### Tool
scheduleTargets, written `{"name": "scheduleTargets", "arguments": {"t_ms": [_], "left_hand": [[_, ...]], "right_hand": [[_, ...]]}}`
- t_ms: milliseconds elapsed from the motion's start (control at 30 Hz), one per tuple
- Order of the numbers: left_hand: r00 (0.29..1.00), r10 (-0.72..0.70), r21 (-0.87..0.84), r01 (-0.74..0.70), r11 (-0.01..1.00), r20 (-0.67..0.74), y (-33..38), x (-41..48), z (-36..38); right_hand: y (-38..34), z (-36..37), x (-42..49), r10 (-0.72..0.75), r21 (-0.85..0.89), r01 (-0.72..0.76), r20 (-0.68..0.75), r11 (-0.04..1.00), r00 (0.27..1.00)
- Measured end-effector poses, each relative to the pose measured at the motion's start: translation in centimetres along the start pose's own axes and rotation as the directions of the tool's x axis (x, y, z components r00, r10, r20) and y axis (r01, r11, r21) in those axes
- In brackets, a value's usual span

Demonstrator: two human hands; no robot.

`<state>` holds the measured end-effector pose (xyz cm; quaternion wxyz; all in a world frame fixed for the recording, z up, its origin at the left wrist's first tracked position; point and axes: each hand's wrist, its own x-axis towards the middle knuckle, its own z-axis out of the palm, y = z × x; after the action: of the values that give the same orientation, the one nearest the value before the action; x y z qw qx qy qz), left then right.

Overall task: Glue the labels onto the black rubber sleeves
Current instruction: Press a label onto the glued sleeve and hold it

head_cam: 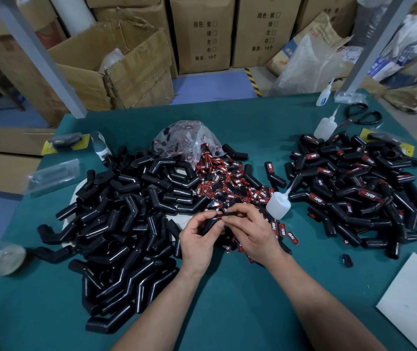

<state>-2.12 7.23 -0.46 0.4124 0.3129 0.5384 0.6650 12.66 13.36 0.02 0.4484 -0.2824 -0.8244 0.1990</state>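
My left hand [198, 239] and my right hand [250, 231] together hold one bent black rubber sleeve [210, 224] above the green table. My right fingers pinch its upper end, where a red-edged label shows faintly. A heap of plain black sleeves [126, 224] lies to the left. Red and black labels [230, 186] are spread in the middle, spilling from a clear bag [187, 138]. A heap of labelled sleeves [354, 188] lies to the right. A white glue bottle [278, 205] stands just right of my right hand.
Two more glue bottles [325, 126] and black scissors [362, 116] lie at the far right of the table [227, 312]. A white sheet [415, 302] sits at the near right corner. A tape roll [7, 259] lies at the left edge. Cardboard boxes [202, 34] stand behind.
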Motion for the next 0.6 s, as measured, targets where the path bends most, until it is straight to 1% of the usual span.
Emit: {"name": "scheduleTargets", "arguments": {"t_ms": [300, 600], "left_hand": [[0.997, 0.064, -0.013, -0.063, 0.998, 0.041, -0.36, -0.07, -0.39], [0.998, 0.059, -0.061, -0.056, 0.997, 0.037, 0.27, -0.22, -0.19]], "right_hand": [[-0.43, 0.06, 0.14, 0.032, 0.025, -0.031, -0.021, 0.999, 0.999], [-0.86, 0.01, 0.22, 0.052, 0.016, -0.052, -0.021, 0.999, 0.998]]}}
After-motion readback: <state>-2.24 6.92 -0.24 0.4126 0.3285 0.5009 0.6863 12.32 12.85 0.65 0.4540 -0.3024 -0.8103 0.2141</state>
